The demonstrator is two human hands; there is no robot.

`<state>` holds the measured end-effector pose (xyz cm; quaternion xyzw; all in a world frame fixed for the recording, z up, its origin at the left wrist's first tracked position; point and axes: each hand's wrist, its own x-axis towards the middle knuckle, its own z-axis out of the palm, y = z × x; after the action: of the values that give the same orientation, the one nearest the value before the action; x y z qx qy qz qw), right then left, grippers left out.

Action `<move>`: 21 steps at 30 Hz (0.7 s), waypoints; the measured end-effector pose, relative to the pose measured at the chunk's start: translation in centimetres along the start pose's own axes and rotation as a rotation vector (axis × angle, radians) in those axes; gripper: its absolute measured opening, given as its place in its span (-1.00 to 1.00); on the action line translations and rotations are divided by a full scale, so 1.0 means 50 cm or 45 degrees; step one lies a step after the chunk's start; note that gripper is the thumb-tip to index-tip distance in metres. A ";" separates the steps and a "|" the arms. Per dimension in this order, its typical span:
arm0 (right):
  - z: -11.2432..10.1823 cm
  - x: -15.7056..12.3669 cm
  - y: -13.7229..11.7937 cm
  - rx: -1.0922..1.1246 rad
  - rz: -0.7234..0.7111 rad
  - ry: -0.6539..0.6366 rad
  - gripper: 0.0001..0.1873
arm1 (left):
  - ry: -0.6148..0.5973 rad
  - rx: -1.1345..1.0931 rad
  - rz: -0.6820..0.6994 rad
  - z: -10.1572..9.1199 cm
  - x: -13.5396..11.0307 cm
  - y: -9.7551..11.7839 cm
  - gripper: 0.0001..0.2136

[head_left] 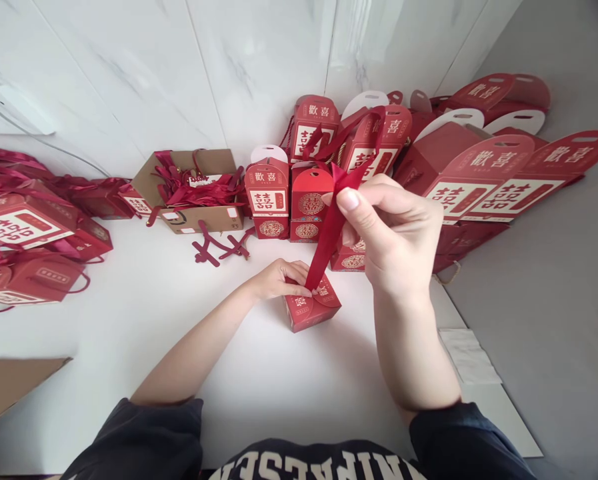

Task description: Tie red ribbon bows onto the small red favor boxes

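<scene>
From where I stand, a small red printed cardboard box (pixel 316 317) sits around the middle of the white table (pixel 179 340), well in from the back edge. The person's left hand (pixel 283 279) rests on its top, fingers curled down beside the foot of a glossy red satin ribbon (pixel 325 250); I can't tell whether those fingertips pinch the ribbon or only press the box. The right hand (pixel 396 227), raised above the box, has the ribbon nipped between thumb and forefinger, drawn up taut with a looped length above. Near the back edge is an open brown cardboard carton (pixel 193 220) of red ribbons, dark-red strips (pixel 217 252) lying loose before it. Red handled gift boxes (pixel 483 180) crowd the back right corner; ribbon-trimmed red boxes (pixel 33 217) are heaped toward the table's left end.
</scene>
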<state>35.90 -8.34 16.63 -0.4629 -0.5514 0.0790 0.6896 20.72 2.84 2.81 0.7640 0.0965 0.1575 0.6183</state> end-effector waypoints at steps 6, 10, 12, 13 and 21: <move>0.015 0.013 0.030 0.038 0.057 -0.011 -0.70 | 0.089 0.024 0.038 0.016 0.000 -0.004 -0.83; 0.037 0.029 0.094 0.091 0.159 -0.141 -0.68 | 0.093 0.090 0.033 0.021 0.000 0.002 -0.79; 0.027 0.024 0.112 -0.006 0.169 -0.326 -0.66 | 0.097 0.125 0.050 0.021 0.001 0.004 -0.78; 0.016 0.015 0.117 -0.110 0.173 -0.418 -0.67 | 0.092 0.142 0.061 0.020 0.002 0.004 -0.78; -0.086 -0.125 0.156 -0.458 0.418 -0.966 -0.82 | 0.049 0.208 0.155 0.013 0.006 -0.005 -0.79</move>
<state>40.23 -10.21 6.83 -0.5950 -0.6894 0.2542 0.3256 21.26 2.40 2.50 0.8132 0.0744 0.2009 0.5412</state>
